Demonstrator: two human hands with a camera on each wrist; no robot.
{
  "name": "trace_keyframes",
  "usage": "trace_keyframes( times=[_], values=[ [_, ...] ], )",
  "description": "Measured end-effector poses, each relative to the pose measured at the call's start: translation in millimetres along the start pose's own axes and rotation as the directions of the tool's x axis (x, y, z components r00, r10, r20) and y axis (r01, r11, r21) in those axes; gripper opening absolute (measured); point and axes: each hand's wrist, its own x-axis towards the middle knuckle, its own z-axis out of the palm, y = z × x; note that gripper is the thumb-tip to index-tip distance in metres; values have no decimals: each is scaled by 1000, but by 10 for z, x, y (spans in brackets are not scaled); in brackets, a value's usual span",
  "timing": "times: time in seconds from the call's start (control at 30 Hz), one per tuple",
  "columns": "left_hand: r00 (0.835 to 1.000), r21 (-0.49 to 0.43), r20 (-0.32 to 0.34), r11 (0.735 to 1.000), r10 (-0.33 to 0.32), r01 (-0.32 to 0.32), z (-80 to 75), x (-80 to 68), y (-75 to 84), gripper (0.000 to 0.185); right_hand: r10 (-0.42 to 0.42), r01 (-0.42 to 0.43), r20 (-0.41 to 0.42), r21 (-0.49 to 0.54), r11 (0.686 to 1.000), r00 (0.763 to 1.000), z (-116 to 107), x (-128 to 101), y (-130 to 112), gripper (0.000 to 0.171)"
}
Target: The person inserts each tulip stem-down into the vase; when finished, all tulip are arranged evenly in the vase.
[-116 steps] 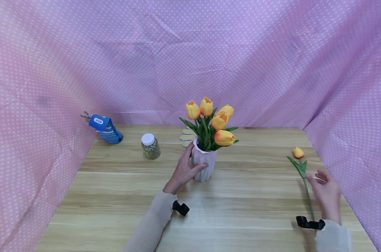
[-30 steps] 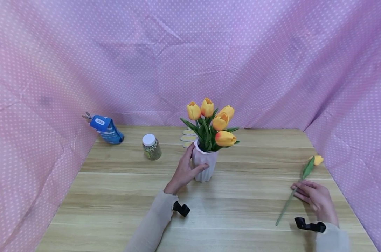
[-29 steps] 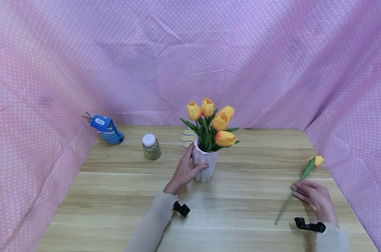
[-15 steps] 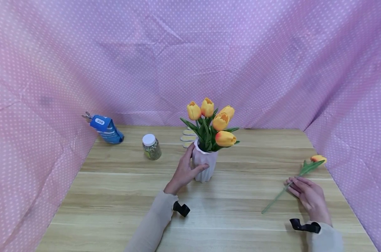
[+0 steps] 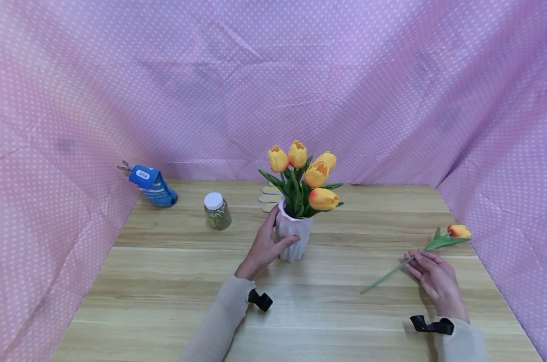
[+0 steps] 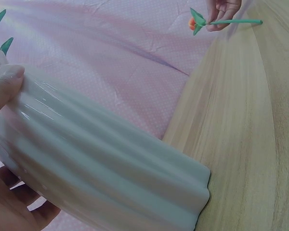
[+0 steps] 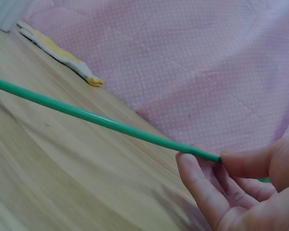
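Note:
A white ribbed vase (image 5: 294,239) stands upright mid-table, holding several yellow-orange tulips (image 5: 316,174) with green leaves. My left hand (image 5: 263,246) grips it from the left side, thumb across the front; in the left wrist view the vase (image 6: 101,154) fills much of the picture and the fingers curl behind it. At the right of the table, my right hand (image 5: 436,279) pinches a single tulip (image 5: 459,231) by its stem. The bloom points right and the bare stem end points left, above the wood. In the right wrist view, the green stem (image 7: 101,120) runs between thumb and fingertips.
Left of the vase is a white-lidded jar (image 5: 217,212). Farther left, a blue bag (image 5: 153,185) with a metal clip leans at the back edge. A yellow and white glove (image 5: 271,196) lies partly hidden behind the vase. Pink dotted cloth (image 5: 273,90) surrounds the table.
My right hand took the single tulip from the table, then moved left a little while the stem swung from upright-lying to slanting, its end now pointing left. The left hand stayed on the vase.

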Motion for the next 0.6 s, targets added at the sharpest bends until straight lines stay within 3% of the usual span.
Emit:
trace_keyframes(
  times=[0.27, 0.47, 0.6],
  values=[
    [1000, 5, -5, 1000, 28, -28, -6, -9, -19, 85, -8, 7, 33, 44, 999, 999, 75, 6, 62, 30],
    [1000, -7, 1, 1000, 24, -24, -8, -10, -9, 85, -7, 7, -5, 21, 1000, 1000, 162, 21, 85, 24],
    [1000, -5, 7, 1000, 6, -6, -10, -12, -2, 84, -1, 2, -17, 62, 998, 1000, 210, 36, 86, 24]
  ],
)
